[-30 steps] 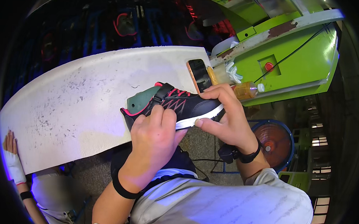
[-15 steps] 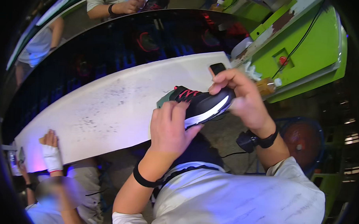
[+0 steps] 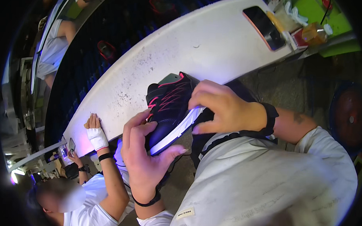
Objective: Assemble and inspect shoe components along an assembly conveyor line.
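A black sneaker (image 3: 172, 106) with pink laces and a white midsole hangs between my hands, over the near edge of the white table. Its toe points down toward the left, its sole faces me, and a green shoe last (image 3: 170, 79) shows in its opening. My left hand (image 3: 141, 159) is around the toe, with fingers over the upper and the thumb by the sole edge. Around the heel end curls my right hand (image 3: 229, 110), its fingers on the upper side and its thumb below the sole. The sneaker's underside is mostly hidden.
On the white table (image 3: 207, 42) lies a phone (image 3: 265, 28) at the right, beside a bottle of amber liquid (image 3: 314, 34). A co-worker's white-wrapped hand (image 3: 95, 137) rests at the left end. Beyond, a dark conveyor (image 3: 128, 27) carries shoes, with another person (image 3: 57, 49) across it.
The sneaker has turned round: its toe was at my right hand and is now at my left. Both hands have shifted their grip, and the view has swung right.
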Motion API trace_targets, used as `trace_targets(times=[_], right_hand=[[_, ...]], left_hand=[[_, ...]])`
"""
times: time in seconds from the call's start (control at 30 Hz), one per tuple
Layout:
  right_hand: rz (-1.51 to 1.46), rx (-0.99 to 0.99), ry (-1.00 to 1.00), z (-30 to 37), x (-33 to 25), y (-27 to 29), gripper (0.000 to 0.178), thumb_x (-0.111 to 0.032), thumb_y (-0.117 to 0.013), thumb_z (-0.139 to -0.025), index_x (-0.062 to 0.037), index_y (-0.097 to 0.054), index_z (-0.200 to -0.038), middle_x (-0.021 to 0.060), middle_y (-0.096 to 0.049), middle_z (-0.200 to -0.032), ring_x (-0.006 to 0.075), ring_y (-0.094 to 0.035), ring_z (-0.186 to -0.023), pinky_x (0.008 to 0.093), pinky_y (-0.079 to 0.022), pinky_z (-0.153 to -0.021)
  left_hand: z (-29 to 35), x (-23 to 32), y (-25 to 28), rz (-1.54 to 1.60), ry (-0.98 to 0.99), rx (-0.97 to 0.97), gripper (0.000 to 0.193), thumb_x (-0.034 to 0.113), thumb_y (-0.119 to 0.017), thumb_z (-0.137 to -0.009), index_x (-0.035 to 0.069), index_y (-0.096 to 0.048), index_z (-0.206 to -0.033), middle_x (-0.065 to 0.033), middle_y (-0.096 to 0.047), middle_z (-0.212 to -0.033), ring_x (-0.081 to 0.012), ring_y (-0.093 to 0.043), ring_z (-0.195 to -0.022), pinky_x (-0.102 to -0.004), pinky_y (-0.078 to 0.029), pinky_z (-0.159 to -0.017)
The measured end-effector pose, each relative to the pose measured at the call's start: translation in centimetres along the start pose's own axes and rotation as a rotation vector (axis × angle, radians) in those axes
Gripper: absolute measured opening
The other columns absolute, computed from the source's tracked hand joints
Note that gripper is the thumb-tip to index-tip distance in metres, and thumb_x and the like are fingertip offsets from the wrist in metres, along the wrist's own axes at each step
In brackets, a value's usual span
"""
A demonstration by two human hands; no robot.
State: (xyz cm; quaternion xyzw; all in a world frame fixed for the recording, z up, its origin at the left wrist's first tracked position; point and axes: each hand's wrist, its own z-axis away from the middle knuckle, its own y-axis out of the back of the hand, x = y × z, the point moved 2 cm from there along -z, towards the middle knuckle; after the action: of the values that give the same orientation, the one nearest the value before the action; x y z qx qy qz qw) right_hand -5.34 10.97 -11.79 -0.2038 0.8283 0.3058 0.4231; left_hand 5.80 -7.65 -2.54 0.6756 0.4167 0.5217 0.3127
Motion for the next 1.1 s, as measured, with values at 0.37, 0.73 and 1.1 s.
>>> trace_targets(times=[0.37,0.73,1.1], right_hand=[[-0.125,0.193,0.287,-0.2,-1.2,-1.4,0.034,-0.009,-0.084,-0.063,-0.0057,-0.059,-0.086,0.0089,-0.056,-0.088,0.0299,-0.057,-0.079,0.0404,-0.047,-0.066],[-0.024,0.061,0.058,-1.9,2.0,-1.4,0.044,-0.023,-0.088,-0.06,-0.0066,-0.055,-0.084,0.0087,-0.055,-0.085,0.03,-0.058,-0.086,0.0412,-0.048,-0.076],[0.207,-0.146,0.031,-5.5,1.9,-6.0,0.046,-0.027,-0.087,-0.061,-0.0038,-0.06,-0.091,0.0099,-0.059,-0.089,0.0277,-0.062,-0.083,0.0385,-0.051,-0.071]], left_hand=[[-0.4,1.3,-0.5,-0.025,-0.101,-0.02,0.075,0.051,-0.093,-0.054,-0.006,-0.065,-0.094,-0.0243,-0.073,-0.098,-0.0357,-0.074,-0.089,-0.0415,-0.061,-0.079],[-0.1,-2.2,0.1,-0.037,-0.233,0.002,0.058,0.025,-0.098,-0.058,-0.002,-0.062,-0.095,-0.025,-0.074,-0.092,-0.0366,-0.075,-0.084,-0.045,-0.061,-0.079],[0.1,-9.0,-0.7,0.404,0.704,-0.411,0.104,0.063,-0.083,-0.072,-0.006,-0.044,-0.14,-0.0186,-0.068,-0.105,-0.0209,-0.069,-0.093,-0.0309,-0.056,-0.078]])
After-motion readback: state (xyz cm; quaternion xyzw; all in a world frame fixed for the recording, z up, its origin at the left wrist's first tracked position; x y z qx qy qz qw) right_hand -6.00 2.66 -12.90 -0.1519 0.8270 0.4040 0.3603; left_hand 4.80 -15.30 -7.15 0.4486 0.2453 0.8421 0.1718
